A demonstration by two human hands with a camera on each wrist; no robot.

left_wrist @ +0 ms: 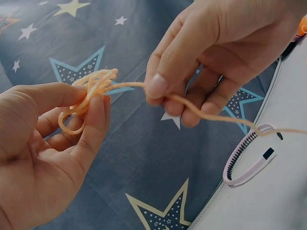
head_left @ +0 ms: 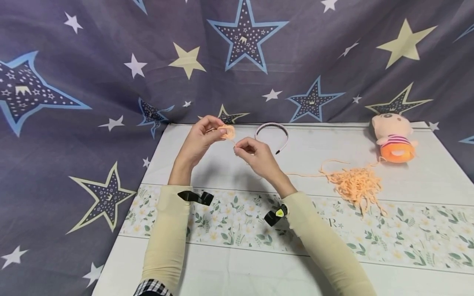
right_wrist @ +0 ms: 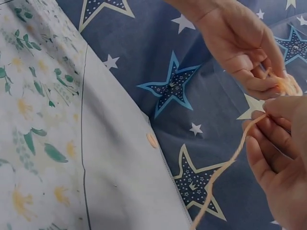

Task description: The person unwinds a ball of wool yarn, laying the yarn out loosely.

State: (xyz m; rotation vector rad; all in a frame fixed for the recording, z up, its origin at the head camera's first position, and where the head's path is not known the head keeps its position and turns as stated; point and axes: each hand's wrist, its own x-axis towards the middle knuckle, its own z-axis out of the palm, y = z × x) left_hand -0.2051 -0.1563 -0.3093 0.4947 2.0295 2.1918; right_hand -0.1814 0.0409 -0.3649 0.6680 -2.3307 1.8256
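Observation:
My left hand [head_left: 200,137] pinches a small looped bundle of peach yarn [left_wrist: 91,91] between thumb and fingers, held above the far part of the table. Just to its right, my right hand [head_left: 259,158] pinches the single yarn strand [left_wrist: 127,85] that leaves the bundle. In the left wrist view a short stretch of strand spans the gap between the hands. From the right hand the strand [right_wrist: 235,153] trails down and away. A loose, tangled pile of the same yarn [head_left: 357,185] lies on the table to the right, with a strand running left from it.
Behind the hands, a pink headband with dark teeth [head_left: 272,124] lies near the table's back edge. A plush doll in an orange bottom [head_left: 396,137] is at the back right. A star-patterned cloth [head_left: 111,61] hangs behind the white, flower-banded table [head_left: 229,271].

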